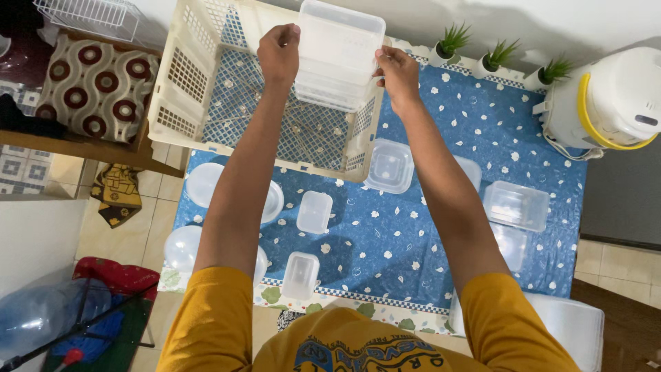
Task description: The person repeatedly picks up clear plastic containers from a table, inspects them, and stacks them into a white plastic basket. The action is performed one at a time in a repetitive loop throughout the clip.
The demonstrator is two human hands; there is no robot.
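While both arms stretch forward, left hand and right hand grip a clear container above the basket.

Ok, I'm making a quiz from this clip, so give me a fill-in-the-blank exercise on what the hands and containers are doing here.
1. Both hands hold a clear plastic container above a cream ____.
2. The tablecloth is ____ with white flowers.
3. Along the far edge stand ____ small potted plants.
4. The left hand grips the container's ____ side.

Missing words: basket; blue; three; left
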